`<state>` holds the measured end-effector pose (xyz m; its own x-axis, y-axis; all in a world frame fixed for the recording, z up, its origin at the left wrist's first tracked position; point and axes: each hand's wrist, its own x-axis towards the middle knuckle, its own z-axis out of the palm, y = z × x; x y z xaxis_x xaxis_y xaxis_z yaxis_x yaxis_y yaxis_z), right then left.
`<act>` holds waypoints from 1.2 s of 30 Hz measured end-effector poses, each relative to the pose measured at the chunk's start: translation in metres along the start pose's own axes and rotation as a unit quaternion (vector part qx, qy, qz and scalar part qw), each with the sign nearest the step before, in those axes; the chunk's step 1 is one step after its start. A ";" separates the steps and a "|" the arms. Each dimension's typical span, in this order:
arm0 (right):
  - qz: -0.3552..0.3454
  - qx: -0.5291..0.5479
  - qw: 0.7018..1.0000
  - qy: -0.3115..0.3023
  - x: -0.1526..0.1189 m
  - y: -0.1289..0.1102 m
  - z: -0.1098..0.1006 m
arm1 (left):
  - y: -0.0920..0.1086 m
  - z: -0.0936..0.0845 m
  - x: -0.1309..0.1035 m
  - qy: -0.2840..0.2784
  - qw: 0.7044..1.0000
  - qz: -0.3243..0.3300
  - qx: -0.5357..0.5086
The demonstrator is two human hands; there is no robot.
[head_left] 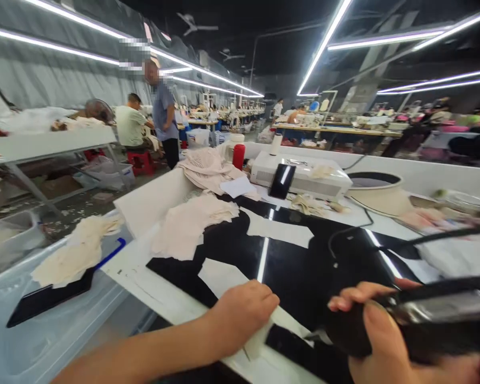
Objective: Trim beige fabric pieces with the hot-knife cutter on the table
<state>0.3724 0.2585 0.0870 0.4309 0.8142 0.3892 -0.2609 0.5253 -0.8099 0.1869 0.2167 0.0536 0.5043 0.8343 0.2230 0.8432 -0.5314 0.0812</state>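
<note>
My left hand (244, 314) is closed at the near edge of the dark glossy table surface (240, 245). Its fingers curl over a pale fabric piece (258, 341) that hangs at the edge. In my right hand (384, 341) is a black iron (436, 314), blurred by motion, with its tip turned toward the left hand. Beyond the left hand lies a white cut piece (220, 274), partly covered by it. Farther back is another white cut piece (282, 229), and to its left a stack of cream fabric pieces (188, 224).
A phone (282, 180) leans against a white box-shaped machine (300, 176) at the back. Nearby stand a red thread cone (238, 156) and a round cream container (378, 192). At left, a clear plastic bin (76, 330) carries more fabric (74, 253). Two people are beyond it.
</note>
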 end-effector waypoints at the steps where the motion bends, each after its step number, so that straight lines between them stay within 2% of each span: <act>1: -0.018 -0.017 1.000 -0.014 -0.005 -0.008 0.004 | -0.002 -0.001 -0.001 -0.006 1.000 0.002 -0.018; 3: -0.027 -0.024 0.999 -0.024 -0.012 -0.018 0.010 | -0.007 -0.002 -0.002 -0.024 0.999 0.007 -0.043; 7: -0.041 -0.017 0.998 -0.039 -0.016 -0.021 0.013 | -0.010 -0.004 -0.004 -0.025 0.997 0.013 -0.070; 15: -0.032 0.002 0.998 -0.054 -0.020 -0.025 0.014 | -0.007 -0.009 -0.011 -0.057 0.998 0.000 -0.029; 20: -0.029 0.007 0.998 -0.057 -0.023 -0.026 0.015 | 0.003 -0.015 -0.011 -0.069 0.997 0.008 0.015; 25: -0.020 0.016 0.998 -0.061 -0.025 -0.028 0.016 | 0.016 -0.016 -0.013 -0.027 0.996 0.051 0.068; 30: -0.011 0.027 0.997 -0.070 -0.026 -0.029 0.017 | 0.022 -0.003 -0.020 0.017 0.995 0.060 0.073; 36: -0.010 0.026 0.996 -0.086 -0.019 -0.028 0.016 | 0.024 0.005 -0.025 0.018 0.996 0.057 0.072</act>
<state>0.3575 0.2318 0.1092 0.2830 0.8313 0.4784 -0.3007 0.5506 -0.7787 0.1954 0.1843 0.0454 0.5931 0.7629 0.2574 0.8005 -0.5931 -0.0866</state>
